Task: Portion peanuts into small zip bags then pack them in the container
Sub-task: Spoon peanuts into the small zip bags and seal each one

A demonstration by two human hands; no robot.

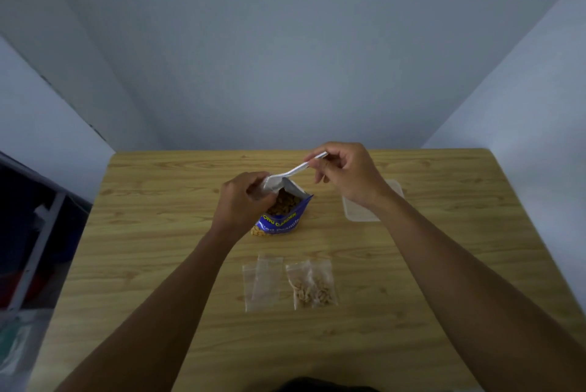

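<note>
A blue peanut bag (283, 217) stands open at the middle of the wooden table (158, 249), with peanuts showing inside. My left hand (244, 201) grips the bag's silver rim on the left side. My right hand (345, 173) pinches the handle of a white plastic spoon (295, 169), whose bowl points down at the bag's mouth. Nearer to me lie two empty small zip bags (263, 284), overlapping, and to their right a zip bag with peanuts (312, 285). A clear plastic container (358, 211) sits right of the peanut bag, partly behind my right wrist.
Grey walls close the table in at the back and on the right. Off the table's left edge stand a white frame (38, 252) and some dark items.
</note>
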